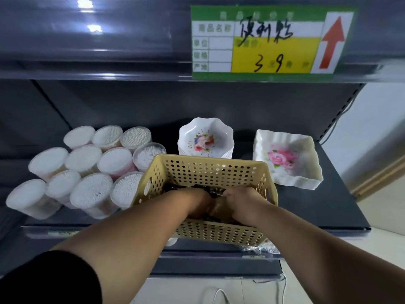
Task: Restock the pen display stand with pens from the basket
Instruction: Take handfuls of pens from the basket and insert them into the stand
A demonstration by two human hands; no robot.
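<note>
Reaching into basket (219, 234): left hand (198, 205) and right hand (244, 204) side by side, fingers curled down among dark pens (197, 188); actual grip hidden, cannot tell. Pens directly under both hands, seemingly lying crosswise, too jumbled to count. One basket, on shelf (328, 207). Display stand not in view. Left: eleven cotton-swab tubs (83, 157). Behind: two floral dishes (206, 139).

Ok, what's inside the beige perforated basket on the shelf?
The left hand and right hand are in the basket. Dark items, likely pens, show between and beyond them. The hands cover the rest; what the fingers hold cannot be seen.
</note>
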